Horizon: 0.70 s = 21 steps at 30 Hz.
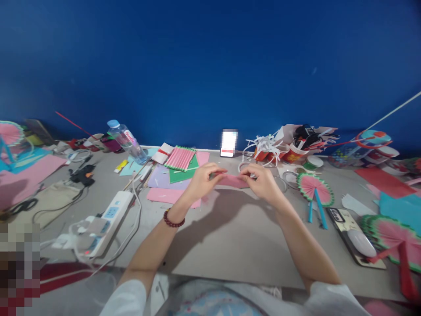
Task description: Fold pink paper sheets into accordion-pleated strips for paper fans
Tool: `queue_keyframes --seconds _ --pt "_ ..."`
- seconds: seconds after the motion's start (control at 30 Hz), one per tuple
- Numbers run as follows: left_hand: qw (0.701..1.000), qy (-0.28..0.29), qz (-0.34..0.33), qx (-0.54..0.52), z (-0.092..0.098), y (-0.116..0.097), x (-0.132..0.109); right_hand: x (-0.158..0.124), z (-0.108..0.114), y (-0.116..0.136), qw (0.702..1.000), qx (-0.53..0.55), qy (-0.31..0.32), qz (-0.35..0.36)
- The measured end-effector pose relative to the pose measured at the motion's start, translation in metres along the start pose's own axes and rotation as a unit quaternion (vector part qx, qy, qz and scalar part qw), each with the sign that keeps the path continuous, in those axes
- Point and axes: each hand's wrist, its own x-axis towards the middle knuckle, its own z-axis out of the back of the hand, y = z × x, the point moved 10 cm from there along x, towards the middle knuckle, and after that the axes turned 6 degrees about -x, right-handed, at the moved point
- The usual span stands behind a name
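A strip of pink paper [233, 181] is stretched between my two hands, just above the table. My left hand [207, 179] pinches its left end between thumb and fingers. At the other end, my right hand [258, 179] grips the paper in the same way. To the left of my left hand lie a pleated pink paper piece with green edges [180, 158], a green sheet [184, 174] and pink sheets [164, 195]. A finished pink and green paper fan [315, 189] with blue handles rests to the right of my right hand.
A phone [229, 143] leans upright against the blue wall. On the left are a power strip [112, 219] with cables and a tilted water bottle [128, 140]. Paper cups [294, 153] with white strips stand back right. A mouse [362, 242] and another fan [394, 239] lie front right.
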Motion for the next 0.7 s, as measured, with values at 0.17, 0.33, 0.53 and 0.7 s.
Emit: queue_keyframes --seconds 0.17,0.33,0.53,0.7 --pt "0.997 -0.049 0.039 -0.050 0.016 0.014 0.003 0.000 0.000 -0.005 0.999 0.019 0.006 -0.025" --pt "0.995 -0.068 0.038 -0.057 0.018 0.017 0.002 0.001 -0.002 -0.008 0.999 0.024 0.003 -0.032" --pt "0.994 -0.099 0.016 -0.050 0.018 0.013 -0.001 -0.001 -0.006 0.000 0.999 0.016 0.033 -0.010" --pt "0.997 -0.065 -0.012 -0.033 0.005 -0.005 -0.007 -0.001 -0.011 0.018 0.998 0.027 0.050 0.024"
